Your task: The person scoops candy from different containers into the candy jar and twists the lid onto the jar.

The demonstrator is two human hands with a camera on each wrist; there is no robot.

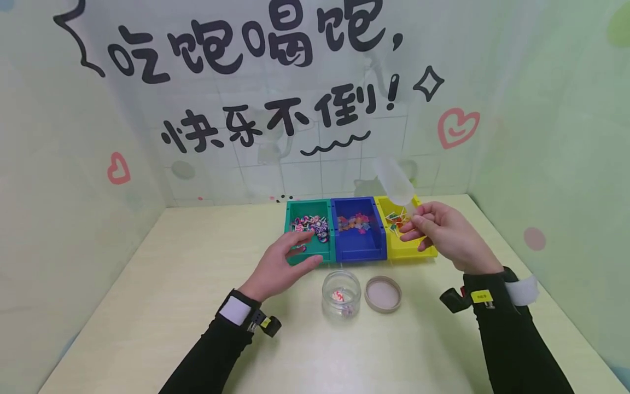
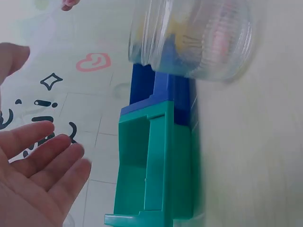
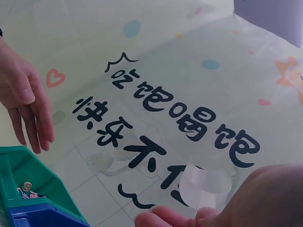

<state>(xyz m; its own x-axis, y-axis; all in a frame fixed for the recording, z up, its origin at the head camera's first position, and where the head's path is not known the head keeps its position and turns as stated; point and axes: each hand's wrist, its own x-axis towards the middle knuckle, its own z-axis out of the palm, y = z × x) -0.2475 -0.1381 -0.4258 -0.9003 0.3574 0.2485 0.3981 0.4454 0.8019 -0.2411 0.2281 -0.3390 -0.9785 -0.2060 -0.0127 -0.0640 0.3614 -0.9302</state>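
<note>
Holding the scoop by its handle, pinched between thumb and fingers of our right hand, bowl end raised and tilted up-left over the yellow bin. No load visible in the bowl; can't confirm from this angle.

Left hand: fingers loosely extended, thumb apart, nothing in the grip. It's at the front of the green bin; both wrist views put it clear of the plastic.

Jar is upright on the table, in front of the green and blue bins, uncovered. Red-and-white piece inside, plus something darker low down, too small to ID. Lid lies flat just right of the jar.

Stock: swirled candies in green, pastel pieces in the blue bin, stick candies in yellow.

Our read: filling step, early, since the jar looks mostly bare. Scoop is in hand but not in any stock, so we'd call this between scoops.

Next move, in our judgement: tip the bowl down into one bin for a load, left hand over to steady the jar, then pour slowly over the mouth. Watch the sticks; they could snag on the rim. Lid waits until filling's done.
</note>
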